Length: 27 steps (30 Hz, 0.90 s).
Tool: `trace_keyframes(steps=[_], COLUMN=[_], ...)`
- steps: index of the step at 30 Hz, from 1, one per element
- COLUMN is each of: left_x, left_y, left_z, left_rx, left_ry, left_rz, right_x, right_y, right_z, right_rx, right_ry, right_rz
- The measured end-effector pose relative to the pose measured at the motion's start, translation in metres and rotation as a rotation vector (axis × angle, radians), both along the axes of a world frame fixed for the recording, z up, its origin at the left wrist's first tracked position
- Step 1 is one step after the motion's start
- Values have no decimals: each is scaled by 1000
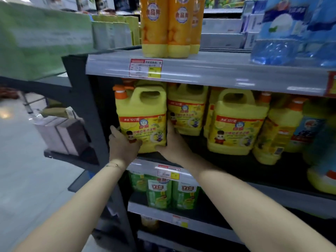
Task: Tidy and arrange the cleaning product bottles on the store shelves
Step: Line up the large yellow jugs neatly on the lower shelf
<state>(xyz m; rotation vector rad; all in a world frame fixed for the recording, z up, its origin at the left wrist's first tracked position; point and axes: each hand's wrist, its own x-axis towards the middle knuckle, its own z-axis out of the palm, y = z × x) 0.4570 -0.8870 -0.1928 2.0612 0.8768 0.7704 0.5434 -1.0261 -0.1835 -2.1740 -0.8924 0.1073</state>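
A big yellow detergent jug (143, 113) with an orange pump cap stands upright at the left front of the middle shelf (272, 180). My left hand (122, 143) grips its lower left side and my right hand (172, 140) grips its lower right side. A second yellow jug (187, 108) stands behind it to the right. A third yellow jug (236, 122) stands further right near the shelf front, with more yellow bottles (276, 128) beside it.
Tall orange bottles (171, 26) and blue packs (294, 31) occupy the top shelf. Green bottles (169, 193) fill the shelf below. The dark shelf upright (85, 110) stands just left of the held jug. An aisle floor and boxes (61, 135) lie to the left.
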Motion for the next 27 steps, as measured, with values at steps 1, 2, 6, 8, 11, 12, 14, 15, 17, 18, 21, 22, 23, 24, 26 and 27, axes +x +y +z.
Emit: trace_keyframes(steps=[1,2,6,8,11,12,14,15,17,18,21,22,23,24,26,27], left_x=[0,-1,-5,-3,10,18,34,42,56,61,74,77,79,82,87,89], left_y=[2,1,-10,-18,-33,-37,-43,-45,-50,-52,-56,-58,-60,-60,-62,-62], left_z=[-2,-2,-2,-7,-11,-12,-13,-14,-14,-14,-17,-18,-18,-19,-18,-18], left_rx=[-18,-23,19,50,106,109,73,52,46,59,34,18,15,27,33,26], left_ry=[-44,-68,-118,-119,-111,-96,-88,-88,-96,-103,-210,-237,-251,-256,-241,-233], left_rz=[-82,-124,-161,-219,-302,-332,-373,-390,-403,-395,-358,-342,-323,-302,-279,-275], right_x=[-3,-6,-21,-25,-24,-22,-15,-12,-6,-4,2,4,7,11,17,19], right_y=[7,13,17,10,-3,-7,-17,-22,-31,-36,-44,-45,-47,-48,-53,-55], right_z=[0,-1,-16,-22,-24,-24,-25,-26,-28,-29,-31,-30,-30,-28,-24,-22], right_rx=[64,122,207,220,291,327,372,368,301,248,112,87,72,65,57,51], right_ry=[58,85,7,-69,-81,-79,-105,-121,-194,-252,-339,-313,-287,-272,-269,-265], right_rz=[-6,-20,-158,-277,-446,-465,-442,-429,-432,-444,-410,-378,-351,-331,-304,-291])
